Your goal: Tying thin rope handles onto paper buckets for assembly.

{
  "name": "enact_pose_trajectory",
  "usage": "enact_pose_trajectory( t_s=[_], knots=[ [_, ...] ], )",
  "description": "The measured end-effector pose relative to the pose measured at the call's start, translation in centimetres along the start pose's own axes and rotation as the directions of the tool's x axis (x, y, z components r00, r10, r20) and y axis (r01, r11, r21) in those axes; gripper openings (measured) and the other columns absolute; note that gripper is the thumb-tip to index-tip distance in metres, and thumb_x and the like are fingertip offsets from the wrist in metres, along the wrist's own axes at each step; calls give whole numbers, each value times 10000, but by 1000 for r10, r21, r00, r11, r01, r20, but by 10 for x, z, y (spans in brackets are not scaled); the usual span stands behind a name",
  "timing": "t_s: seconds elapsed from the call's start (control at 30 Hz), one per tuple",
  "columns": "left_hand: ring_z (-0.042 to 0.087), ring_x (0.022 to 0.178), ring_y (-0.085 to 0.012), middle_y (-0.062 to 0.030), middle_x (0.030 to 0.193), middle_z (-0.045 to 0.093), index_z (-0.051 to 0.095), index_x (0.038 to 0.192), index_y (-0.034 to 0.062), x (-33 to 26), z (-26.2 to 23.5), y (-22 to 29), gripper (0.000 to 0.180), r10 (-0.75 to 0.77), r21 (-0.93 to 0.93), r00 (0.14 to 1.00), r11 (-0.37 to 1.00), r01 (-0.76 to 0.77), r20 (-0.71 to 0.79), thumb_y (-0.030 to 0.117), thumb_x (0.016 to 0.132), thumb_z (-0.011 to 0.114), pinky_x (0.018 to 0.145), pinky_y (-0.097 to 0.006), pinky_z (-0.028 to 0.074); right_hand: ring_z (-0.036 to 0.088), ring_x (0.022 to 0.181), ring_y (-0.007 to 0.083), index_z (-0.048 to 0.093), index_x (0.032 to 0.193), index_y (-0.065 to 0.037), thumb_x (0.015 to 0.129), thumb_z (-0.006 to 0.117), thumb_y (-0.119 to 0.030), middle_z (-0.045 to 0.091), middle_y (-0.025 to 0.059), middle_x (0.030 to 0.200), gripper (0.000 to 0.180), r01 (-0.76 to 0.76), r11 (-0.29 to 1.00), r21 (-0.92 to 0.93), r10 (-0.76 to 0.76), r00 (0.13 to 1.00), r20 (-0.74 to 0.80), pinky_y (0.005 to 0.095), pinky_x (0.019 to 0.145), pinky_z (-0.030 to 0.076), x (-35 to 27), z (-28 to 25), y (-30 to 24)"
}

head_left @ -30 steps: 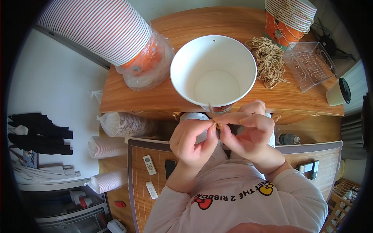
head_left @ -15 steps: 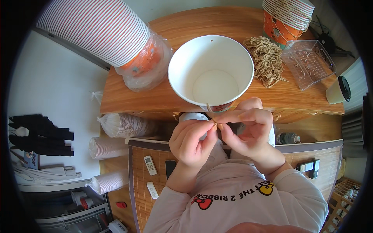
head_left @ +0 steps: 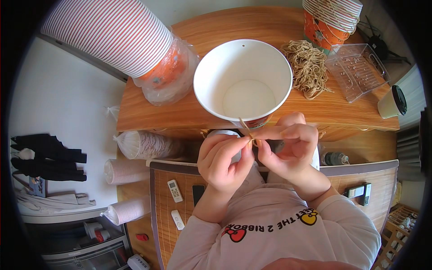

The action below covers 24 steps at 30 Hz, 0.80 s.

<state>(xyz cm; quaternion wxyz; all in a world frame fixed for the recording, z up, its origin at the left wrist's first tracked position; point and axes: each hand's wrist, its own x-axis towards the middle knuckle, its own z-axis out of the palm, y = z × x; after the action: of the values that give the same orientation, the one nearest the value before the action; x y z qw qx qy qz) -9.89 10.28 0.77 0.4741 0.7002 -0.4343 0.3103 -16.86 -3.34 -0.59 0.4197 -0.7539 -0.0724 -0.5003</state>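
Observation:
A large white-lined paper bucket [head_left: 234, 67] stands upright near the front edge of the table, with a small hole in its far wall. From its near rim a piece of tan cord [head_left: 244, 125] runs down to my fingers. My left hand [head_left: 221, 164] pinches the cord between thumb and fingertips. Against it, my right hand [head_left: 290, 146] has its index finger and thumb at the same cord, its other fingers curled. A small loop shows between the two thumbs; its exact form is partly hidden by the fingertips.
A tall stack of paper buckets [head_left: 108, 36] leans at the left. Right of the bucket lie a heap of cords [head_left: 308, 69], a clear tray [head_left: 355, 72] with small bits, a lidded cup [head_left: 391, 102] and corded buckets [head_left: 330, 27]. Bagged stacks [head_left: 155, 145] rest below the table.
My right thumb has drawn slightly away from my left fingertips, and a small cord loop now shows there. The bucket stays in place.

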Motion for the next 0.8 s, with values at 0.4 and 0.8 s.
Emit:
enact_pose_trajectory(
  t_s=[0.4, 0.8],
  knots=[
    [602, 726, -252, -88, 782, 642, 593, 855, 29, -2, 6, -2, 143, -40, -95, 998, 994, 44, 50, -20, 759, 689, 655, -329, 490, 657, 974, 186, 314, 1090, -58, 860, 619, 43, 698, 181, 993, 395, -194, 857, 478, 173, 981, 89, 301, 887, 458, -5, 6, 0],
    [621, 704, -236, -49, 775, 652, 635, 863, 59, 1, 5, -5, 180, 48, -87, 997, 995, -42, 64, -9, 720, 719, 623, -316, 511, 656, 977, 174, 341, 1087, -64, 852, 676, 33, 702, 158, 979, 421, -267, 823, 502, 212, 963, 164, 315, 912, 444, -2, -3, 3]
  ],
)
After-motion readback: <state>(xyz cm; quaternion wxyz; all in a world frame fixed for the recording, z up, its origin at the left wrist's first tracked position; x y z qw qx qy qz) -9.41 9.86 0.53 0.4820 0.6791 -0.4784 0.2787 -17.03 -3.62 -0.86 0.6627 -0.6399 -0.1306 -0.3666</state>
